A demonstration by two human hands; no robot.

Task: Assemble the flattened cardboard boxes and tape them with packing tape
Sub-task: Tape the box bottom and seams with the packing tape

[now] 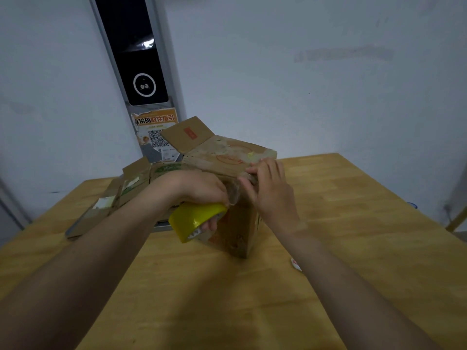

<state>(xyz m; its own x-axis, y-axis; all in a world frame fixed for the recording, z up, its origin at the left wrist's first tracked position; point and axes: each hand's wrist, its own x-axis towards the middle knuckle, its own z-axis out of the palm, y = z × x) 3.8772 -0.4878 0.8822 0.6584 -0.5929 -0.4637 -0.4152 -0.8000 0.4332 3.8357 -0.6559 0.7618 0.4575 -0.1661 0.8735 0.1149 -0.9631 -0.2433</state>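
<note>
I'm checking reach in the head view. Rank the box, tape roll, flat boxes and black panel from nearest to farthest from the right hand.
1. Box: touched by the right hand, centre.
2. Tape roll: just left, held by the left hand.
3. Flat boxes: far left on the table.
4. Black panel: upright behind them, farthest.

orange sticker (155,119) on dark wall panel (136,59) past table's far edge reads "份码取件指引", QR code (158,138) below it, red marks on cardboard box (227,154) illegible
</note>
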